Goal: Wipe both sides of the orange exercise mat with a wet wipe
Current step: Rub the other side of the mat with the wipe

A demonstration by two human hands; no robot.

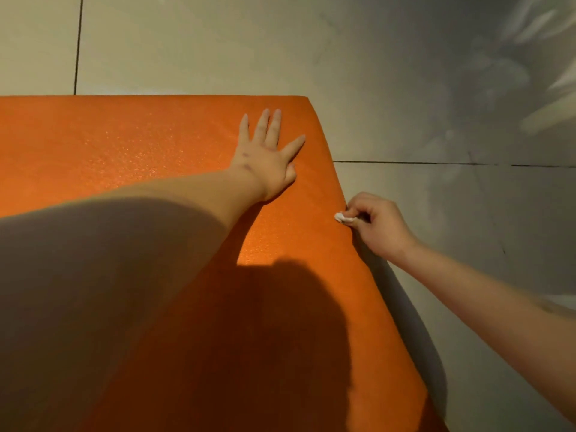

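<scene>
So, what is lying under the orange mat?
Pale floor tiles show beyond the edges of the orange mat, so it seems to lie on them. Anything beneath it is covered.

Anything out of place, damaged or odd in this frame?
Nothing damaged or spilled. The mat lies on the tile floor, left hand flat on it. Only oddity: the wipe pinched by the right hand at the mat's right edge is wadded into a tiny ball, so it covers little surface.

Left hand [268,157] lies flat, fingers spread toward twelve o'clock. Right hand [374,226] curls, seemingly pinching a wet wipe [341,218].
</scene>
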